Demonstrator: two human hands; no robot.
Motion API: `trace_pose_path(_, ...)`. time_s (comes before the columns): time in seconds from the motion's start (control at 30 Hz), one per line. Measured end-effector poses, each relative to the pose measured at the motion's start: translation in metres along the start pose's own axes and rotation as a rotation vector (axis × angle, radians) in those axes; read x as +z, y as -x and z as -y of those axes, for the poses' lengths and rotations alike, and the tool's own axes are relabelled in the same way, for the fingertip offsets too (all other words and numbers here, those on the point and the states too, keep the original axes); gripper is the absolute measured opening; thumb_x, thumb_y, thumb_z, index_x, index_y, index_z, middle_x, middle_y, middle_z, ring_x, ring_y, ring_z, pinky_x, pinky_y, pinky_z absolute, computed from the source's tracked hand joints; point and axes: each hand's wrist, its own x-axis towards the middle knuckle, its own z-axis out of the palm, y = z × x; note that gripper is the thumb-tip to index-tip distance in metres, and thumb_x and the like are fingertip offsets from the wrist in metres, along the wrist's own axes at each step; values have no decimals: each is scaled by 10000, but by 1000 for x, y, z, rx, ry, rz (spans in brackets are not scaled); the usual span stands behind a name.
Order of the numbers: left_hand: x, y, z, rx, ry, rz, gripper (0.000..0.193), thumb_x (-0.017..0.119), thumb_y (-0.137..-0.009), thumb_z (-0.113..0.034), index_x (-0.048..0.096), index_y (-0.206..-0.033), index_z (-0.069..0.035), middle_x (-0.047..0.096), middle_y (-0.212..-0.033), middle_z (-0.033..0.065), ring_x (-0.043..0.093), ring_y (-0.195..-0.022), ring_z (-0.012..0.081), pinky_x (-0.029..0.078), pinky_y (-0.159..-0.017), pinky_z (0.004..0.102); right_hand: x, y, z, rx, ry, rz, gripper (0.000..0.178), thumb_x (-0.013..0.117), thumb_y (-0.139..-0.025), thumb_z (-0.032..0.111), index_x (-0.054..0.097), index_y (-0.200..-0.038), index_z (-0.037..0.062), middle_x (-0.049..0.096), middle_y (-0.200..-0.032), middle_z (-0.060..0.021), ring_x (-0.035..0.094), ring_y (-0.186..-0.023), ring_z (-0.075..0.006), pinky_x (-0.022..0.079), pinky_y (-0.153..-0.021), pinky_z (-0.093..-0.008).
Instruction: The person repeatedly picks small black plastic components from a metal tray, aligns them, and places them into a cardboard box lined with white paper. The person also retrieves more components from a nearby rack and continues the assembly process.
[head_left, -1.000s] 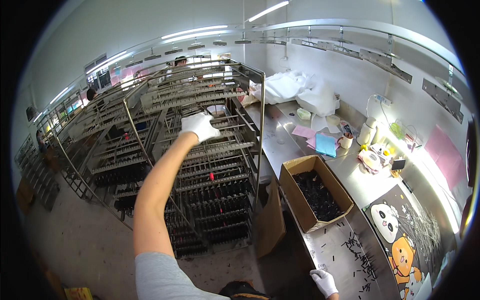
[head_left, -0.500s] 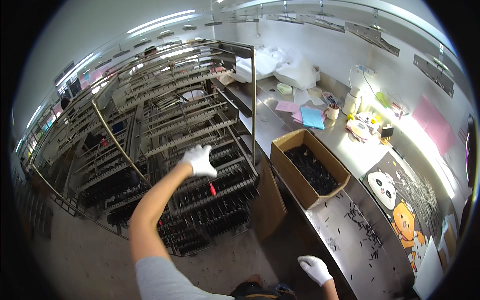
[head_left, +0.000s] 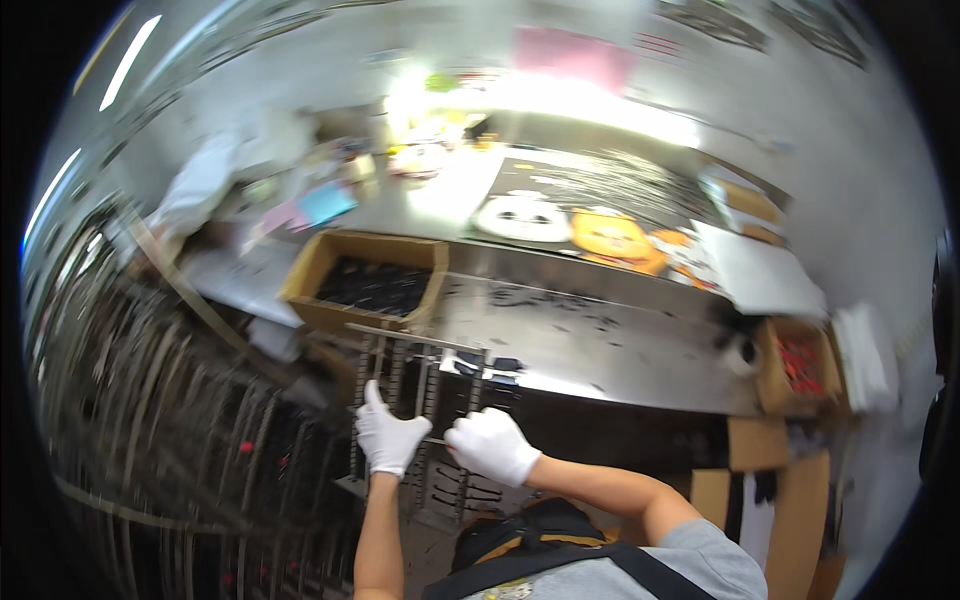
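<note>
My gloved right hand (head_left: 492,447) is curled closed on the right side of a notched metal rack (head_left: 431,385); my left hand (head_left: 390,440) lies over its left side, thumb and index finger spread, and I can't tell how firmly it grips. Left of my hands, tall racks (head_left: 245,400) blur. Just beyond, the steel bench (head_left: 560,350) carries a cardboard box (head_left: 335,313) of black pieces, with more scattered rightward. Farther off, a cartoon-animal mat (head_left: 520,215), then a pink sheet (head_left: 570,58) on the pale wall (head_left: 850,190).

Left hand (head_left: 391,440), right hand (head_left: 492,446), now at rack (head_left: 431,392)
</note>
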Motion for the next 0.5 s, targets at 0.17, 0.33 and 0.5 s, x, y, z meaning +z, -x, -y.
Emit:
trace_pose_path(0.17,71,8,-85,105,242,76,1014,808,-584,-281,395,-1481,-52,558,-1072,164,573,-981,335,488,-900,429,-48,80,-61,108,-62,-245,140,777,-767,192,650,-752,136,622,-683,-32,615,-614,-216,476,-549,-355)
trace_pose_path(0.33,149,25,-168,231,629,44,1043,793,-619,-81,287,-1529,-12,502,-1135,159,524,-1042,309,450,-950,412,-186,252,-174,810,-185,-964,146,666,-883,72,657,-1022,26,694,-892,-87,658,-789,-176,541,-713,-341)
trace_pose_path(0.5,204,16,-220,366,823,-152,1191,808,-604,-8,136,-1587,-34,455,-1185,138,487,-1034,232,453,-954,382,-290,458,-297,1444,931,-628,311,664,-879,75,636,-1180,0,674,-1188,-209,666,-1070,-314,518,-958,-396)
